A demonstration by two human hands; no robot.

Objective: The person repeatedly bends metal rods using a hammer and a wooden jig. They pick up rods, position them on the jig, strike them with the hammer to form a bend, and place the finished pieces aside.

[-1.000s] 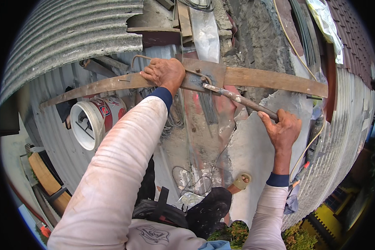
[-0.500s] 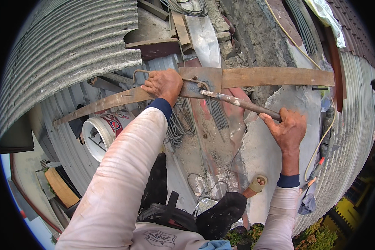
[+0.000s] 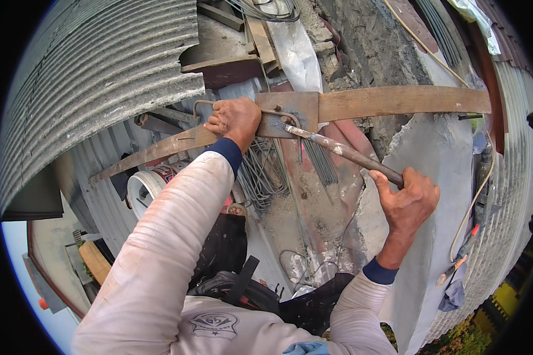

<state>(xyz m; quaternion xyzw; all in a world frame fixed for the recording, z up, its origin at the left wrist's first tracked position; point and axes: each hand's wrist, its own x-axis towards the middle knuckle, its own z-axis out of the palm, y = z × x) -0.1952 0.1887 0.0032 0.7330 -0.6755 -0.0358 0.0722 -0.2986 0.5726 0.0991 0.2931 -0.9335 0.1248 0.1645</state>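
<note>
A long wooden plank [image 3: 403, 102] lies crosswise in front of me, with a steel plate [image 3: 305, 105] bearing short pins fixed at its middle. My left hand [image 3: 234, 121] is closed on a thin steel rod [image 3: 205, 102] lying along the plank; the rod's left end is hooked. Its right part passes the pins and curves toward me. A bar-shaped bending lever [image 3: 346, 151], paint-spattered and brown, meets the rod at the plate. My right hand [image 3: 411, 198] grips the lever's far right end, thumb along it. Part of the rod is hidden under my left hand.
A white bucket [image 3: 141, 190] lies tipped left of my left forearm. Bundled bent rods [image 3: 260, 177] lie below the plank. Corrugated roofing sheet [image 3: 118, 71] juts in at upper left. A cable [image 3: 471, 198] and an orange-tipped tool [image 3: 469, 239] lie at right.
The lever's right end has swung a little toward me with my right hand. My left hand keeps its hold on the rod. The whole view has shifted slightly.
</note>
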